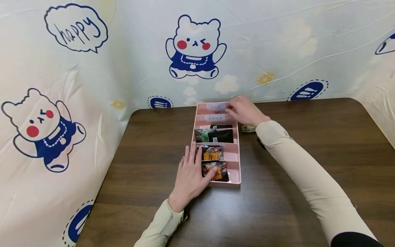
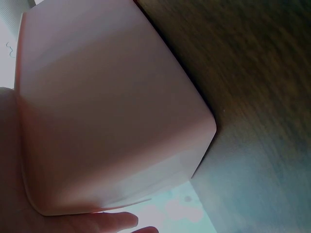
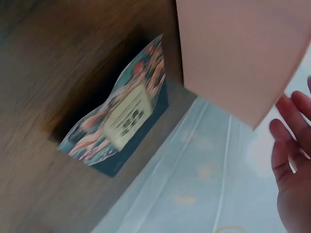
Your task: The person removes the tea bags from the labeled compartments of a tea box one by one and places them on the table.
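Note:
A pink divided box [image 1: 231, 184] stands on the table, with several packets in its compartments. My left hand [image 1: 191, 175] rests at its front left corner. The fingers lie straight along the left rim, and the thumb reaches over a dark packet with an orange label [image 1: 219, 175] in the front compartment. At the back right rim is my right hand [image 1: 246, 111], its bent fingers beside the white label [image 1: 216, 106] of the back compartment. Its fingertips are partly hidden, and no packet shows in them. Outside the box, a patterned packet with a pale label [image 3: 127, 116] stands on the table.
The second compartment from the back bears another white label [image 1: 215, 118]. Green and black packets [image 1: 220, 136] fill the middle one, and another orange-labelled packet [image 1: 211, 156] lies in front of them. A printed cloth [image 1: 259, 41] hangs behind the brown table [image 1: 148, 144].

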### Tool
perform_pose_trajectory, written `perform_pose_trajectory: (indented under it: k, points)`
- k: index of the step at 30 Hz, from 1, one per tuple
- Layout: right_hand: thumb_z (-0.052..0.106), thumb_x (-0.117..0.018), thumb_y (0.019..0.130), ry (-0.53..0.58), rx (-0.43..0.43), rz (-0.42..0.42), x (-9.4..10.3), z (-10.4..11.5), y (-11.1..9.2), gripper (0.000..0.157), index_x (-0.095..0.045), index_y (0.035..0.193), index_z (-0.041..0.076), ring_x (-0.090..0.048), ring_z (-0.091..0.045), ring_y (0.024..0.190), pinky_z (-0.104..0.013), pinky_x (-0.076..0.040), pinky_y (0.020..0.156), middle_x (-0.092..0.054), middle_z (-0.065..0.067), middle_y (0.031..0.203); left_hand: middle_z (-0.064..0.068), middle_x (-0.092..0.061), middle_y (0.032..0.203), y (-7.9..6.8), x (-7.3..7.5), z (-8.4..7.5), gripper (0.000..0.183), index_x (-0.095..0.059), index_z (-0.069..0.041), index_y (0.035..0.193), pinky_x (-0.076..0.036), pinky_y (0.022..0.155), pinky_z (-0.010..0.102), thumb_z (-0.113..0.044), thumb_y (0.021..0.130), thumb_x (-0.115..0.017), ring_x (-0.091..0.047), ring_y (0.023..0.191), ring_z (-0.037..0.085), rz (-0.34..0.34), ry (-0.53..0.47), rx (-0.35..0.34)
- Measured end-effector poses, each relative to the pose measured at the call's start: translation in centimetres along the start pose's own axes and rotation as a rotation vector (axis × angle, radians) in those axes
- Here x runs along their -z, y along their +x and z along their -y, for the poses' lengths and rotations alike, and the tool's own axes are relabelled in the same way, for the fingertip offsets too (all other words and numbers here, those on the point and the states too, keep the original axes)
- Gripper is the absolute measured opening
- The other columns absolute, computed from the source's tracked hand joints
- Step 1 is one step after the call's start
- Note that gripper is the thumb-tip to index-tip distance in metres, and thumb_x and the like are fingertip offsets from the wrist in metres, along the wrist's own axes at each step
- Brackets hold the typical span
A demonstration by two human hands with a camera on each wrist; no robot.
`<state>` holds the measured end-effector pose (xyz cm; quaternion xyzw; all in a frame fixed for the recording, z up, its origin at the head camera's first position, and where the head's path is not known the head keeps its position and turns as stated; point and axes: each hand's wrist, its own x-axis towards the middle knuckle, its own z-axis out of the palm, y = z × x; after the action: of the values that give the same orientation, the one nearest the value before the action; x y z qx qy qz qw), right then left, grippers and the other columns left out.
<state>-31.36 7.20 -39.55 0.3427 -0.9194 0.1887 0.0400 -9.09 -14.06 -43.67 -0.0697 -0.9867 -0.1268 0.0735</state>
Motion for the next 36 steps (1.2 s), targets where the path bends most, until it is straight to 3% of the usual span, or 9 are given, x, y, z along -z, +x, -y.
perform_pose_trajectory:
  k: [5,9,17,26,36]
  points:
    - [0.031,-0.049,0.09,-0.121,-0.011,0.125,-1.2,0.9,0.5,0.033,-0.058,0.111,0.007,-0.046,-0.027,0.109,-0.043,-0.031,0.098,-0.059,-0.01,0.114,0.006,-0.008,0.152,-0.1,-0.1,0.0,0.084,-0.03,-0.012,0.141,-0.032,0.097,0.054,-0.071,0.081,-0.03,-0.014,0.137,0.031,-0.001,-0.001,0.0]
    - [0.026,-0.049,0.09,-0.214,-0.043,0.179,-1.6,1.5,0.5,0.031,-0.057,0.114,0.008,-0.043,-0.03,0.117,-0.048,-0.027,0.1,-0.058,-0.01,0.119,0.006,-0.01,0.152,-0.2,-0.1,0.0,0.084,-0.03,-0.012,0.14,-0.032,0.097,0.054,-0.071,0.081,-0.028,-0.016,0.137,0.032,-0.004,0.005,-0.006]
    - [0.023,-0.045,0.091,-0.157,-0.152,0.296,-1.9,2.1,1.2,0.025,-0.058,0.111,0.016,-0.046,-0.03,0.1,-0.048,-0.022,0.081,-0.062,-0.004,0.108,0.007,-0.012,0.151,-0.3,-0.2,-0.1,0.082,-0.03,-0.012,0.14,-0.033,0.097,0.053,-0.069,0.082,-0.03,-0.017,0.136,0.032,-0.014,0.012,-0.016]
    - [0.019,-0.048,0.09,-0.126,-0.159,0.268,-2.3,2.0,1.7,0.022,-0.062,0.107,0.017,-0.047,-0.026,0.089,-0.046,-0.019,0.078,-0.063,-0.005,0.107,0.006,-0.01,0.152,0.0,-0.1,0.0,0.08,-0.03,-0.012,0.14,-0.033,0.097,0.053,-0.068,0.082,-0.032,-0.016,0.137,0.031,-0.015,0.017,-0.007]
    - [0.017,-0.051,0.088,-0.167,-0.155,0.214,-2.1,2.4,1.9,0.021,-0.066,0.103,0.018,-0.045,-0.026,0.087,-0.046,-0.017,0.077,-0.064,-0.004,0.102,0.005,-0.009,0.152,0.0,0.0,0.0,0.08,-0.03,-0.012,0.141,-0.032,0.098,0.053,-0.068,0.082,-0.031,-0.014,0.137,0.031,-0.004,0.01,0.002]
